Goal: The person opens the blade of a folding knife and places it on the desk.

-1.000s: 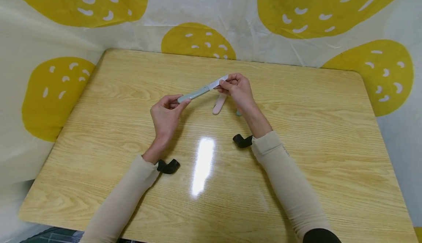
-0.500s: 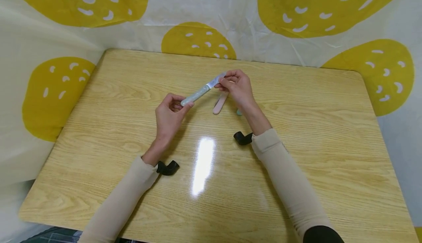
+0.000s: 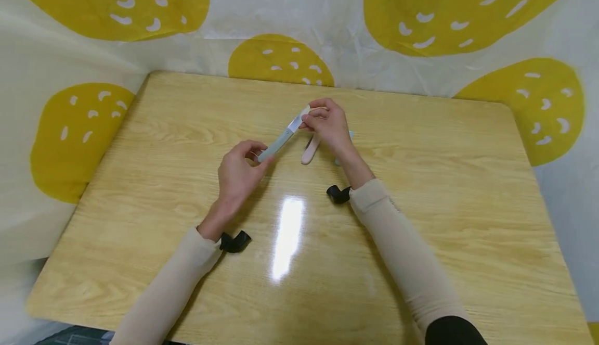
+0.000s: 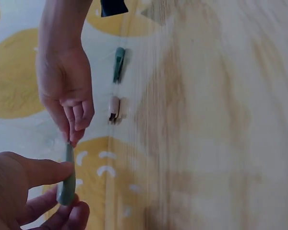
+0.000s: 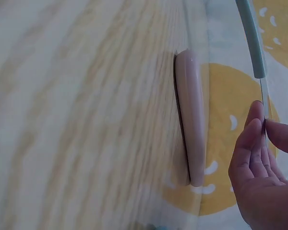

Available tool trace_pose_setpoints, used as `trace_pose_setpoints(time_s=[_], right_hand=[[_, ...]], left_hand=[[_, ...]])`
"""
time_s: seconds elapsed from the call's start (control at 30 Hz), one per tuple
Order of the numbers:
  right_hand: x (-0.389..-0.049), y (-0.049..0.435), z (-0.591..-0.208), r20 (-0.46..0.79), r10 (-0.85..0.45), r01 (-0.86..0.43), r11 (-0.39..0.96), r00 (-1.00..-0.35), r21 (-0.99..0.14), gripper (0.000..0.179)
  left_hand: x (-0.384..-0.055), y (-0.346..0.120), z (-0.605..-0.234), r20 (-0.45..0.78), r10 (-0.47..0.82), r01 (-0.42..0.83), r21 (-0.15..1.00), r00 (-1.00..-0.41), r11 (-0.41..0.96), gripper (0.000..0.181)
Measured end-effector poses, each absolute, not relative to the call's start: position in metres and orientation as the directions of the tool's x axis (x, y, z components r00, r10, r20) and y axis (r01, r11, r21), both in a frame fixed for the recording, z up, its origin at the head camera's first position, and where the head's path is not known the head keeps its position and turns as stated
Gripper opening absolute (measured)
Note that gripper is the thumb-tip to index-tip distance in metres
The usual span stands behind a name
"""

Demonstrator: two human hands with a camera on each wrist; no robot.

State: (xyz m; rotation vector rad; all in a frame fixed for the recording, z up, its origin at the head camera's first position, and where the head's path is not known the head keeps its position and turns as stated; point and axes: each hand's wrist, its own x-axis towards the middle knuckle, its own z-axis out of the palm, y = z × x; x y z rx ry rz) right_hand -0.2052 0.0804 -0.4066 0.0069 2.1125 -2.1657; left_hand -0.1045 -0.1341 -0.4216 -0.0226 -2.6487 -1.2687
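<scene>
A folding knife with a pale green handle (image 3: 275,146) and its blade (image 3: 296,123) swung out is held up above the table between both hands. My left hand (image 3: 239,173) grips the handle's end, thumb on one side and fingers on the other. At the far end, my right hand (image 3: 329,126) pinches the blade between thumb and fingers, as the right wrist view shows, with the tip hidden there. Below my right hand lies a folded pink knife (image 5: 192,120), partly covered in the head view. Beyond it lies a green folded knife (image 4: 119,62), mostly behind the right wrist.
The wood-grain table (image 3: 444,204) has rounded corners and a bright light reflection near its middle. A white curtain with yellow shapes (image 3: 281,59) stands along the back and sides. Black wrist pieces (image 3: 236,242) stick out from both cuffs.
The knife has tilted more steeply in the head view. My left hand has come slightly lower, and my right hand has shifted left, showing more of the green folded knife behind the wrist.
</scene>
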Motion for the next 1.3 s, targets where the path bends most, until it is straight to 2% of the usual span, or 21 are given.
trace_pose_setpoints(time_s=[0.27,0.43,0.67,1.1,1.17,1.3], right_hand=[[-0.206,0.074,-0.406,-0.093,-0.137,0.064,0.207,-0.986,-0.976,0.036],[-0.208,0.075,-0.405,-0.109,-0.177,0.057,0.275,-0.978,-0.96,0.04],[-0.21,0.076,-0.403,-0.109,-0.212,0.006,0.436,-0.971,-0.9,0.044],[-0.215,0.071,-0.408,-0.138,-0.255,-0.034,0.57,-0.957,-0.821,0.049],[-0.215,0.07,-0.408,-0.134,-0.277,-0.063,0.603,-0.952,-0.796,0.046],[-0.216,0.066,-0.409,-0.117,-0.319,-0.134,0.664,-0.941,-0.735,0.024]], left_hand=[[-0.102,-0.139,-0.423,0.163,-0.092,0.05,0.7,-0.982,0.713,0.025],[-0.103,-0.139,-0.423,0.144,-0.086,0.035,0.679,-0.986,0.734,0.026],[-0.105,-0.138,-0.422,0.129,-0.088,0.018,0.657,-0.988,0.754,0.025],[-0.107,-0.138,-0.426,0.101,-0.065,0.015,0.637,-0.993,0.77,0.025],[-0.106,-0.138,-0.426,0.09,-0.061,0.01,0.633,-0.994,0.774,0.025],[-0.106,-0.139,-0.428,0.087,-0.061,0.008,0.627,-0.994,0.779,0.026]])
